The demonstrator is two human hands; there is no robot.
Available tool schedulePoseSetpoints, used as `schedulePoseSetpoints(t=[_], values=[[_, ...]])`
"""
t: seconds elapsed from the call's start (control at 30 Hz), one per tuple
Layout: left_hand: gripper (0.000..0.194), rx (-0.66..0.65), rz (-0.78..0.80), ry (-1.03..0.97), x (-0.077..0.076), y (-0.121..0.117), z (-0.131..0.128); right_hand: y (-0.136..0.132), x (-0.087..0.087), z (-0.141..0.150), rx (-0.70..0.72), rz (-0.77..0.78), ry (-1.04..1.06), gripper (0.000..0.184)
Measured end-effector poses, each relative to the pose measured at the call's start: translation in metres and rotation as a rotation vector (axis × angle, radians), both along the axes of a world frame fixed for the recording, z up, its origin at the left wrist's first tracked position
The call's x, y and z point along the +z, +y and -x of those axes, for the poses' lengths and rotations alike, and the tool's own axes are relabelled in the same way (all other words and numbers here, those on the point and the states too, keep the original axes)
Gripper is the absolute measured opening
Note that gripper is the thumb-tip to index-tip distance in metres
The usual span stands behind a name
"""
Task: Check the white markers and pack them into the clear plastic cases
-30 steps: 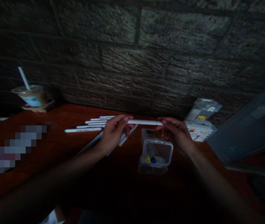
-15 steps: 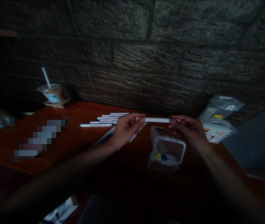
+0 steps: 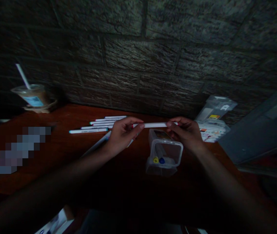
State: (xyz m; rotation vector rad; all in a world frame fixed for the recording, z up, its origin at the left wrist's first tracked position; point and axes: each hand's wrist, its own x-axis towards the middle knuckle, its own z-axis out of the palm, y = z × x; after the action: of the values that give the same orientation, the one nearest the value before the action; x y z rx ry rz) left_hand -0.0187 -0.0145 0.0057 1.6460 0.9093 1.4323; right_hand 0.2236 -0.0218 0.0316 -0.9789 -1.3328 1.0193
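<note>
Both hands hold one white marker pen (image 3: 153, 124) level above a dark red wooden table (image 3: 62, 146). My left hand (image 3: 122, 135) pinches its left end, where a red tip shows. My right hand (image 3: 186, 133) grips its right end. Just below the pen stands a clear plastic marker box (image 3: 164, 156), open, with a yellow and a blue cap showing inside. Several more white markers (image 3: 97, 125) lie in a row on the table to the left of my left hand, and another lies slanted under it.
A brick wall (image 3: 140, 58) runs along the table's far edge. An iced drink cup with a straw (image 3: 32, 97) stands far left. Plastic packets (image 3: 214, 125) lie at the right, beside a grey slanted panel (image 3: 262, 130). A blurred-out patch sits at left.
The pen stays held between both hands. My hands have drawn slightly closer together on it. The view swung right and then back left.
</note>
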Motion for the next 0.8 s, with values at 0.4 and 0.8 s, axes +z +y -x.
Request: schedulePoseSetpoints(t=[0.4, 0.8], values=[[0.015, -0.009, 0.011, -0.126, 0.0071, 0.0005, 0.0008, 0.0005, -0.0018, -0.0029, 0.034, 0.077, 0.098, 0.022], [0.015, 0.008, 0.054, -0.022, -0.0022, 0.0017, 0.0005, 0.0013, -0.0009, -0.0012, 0.02, 0.035, 0.037, 0.023]])
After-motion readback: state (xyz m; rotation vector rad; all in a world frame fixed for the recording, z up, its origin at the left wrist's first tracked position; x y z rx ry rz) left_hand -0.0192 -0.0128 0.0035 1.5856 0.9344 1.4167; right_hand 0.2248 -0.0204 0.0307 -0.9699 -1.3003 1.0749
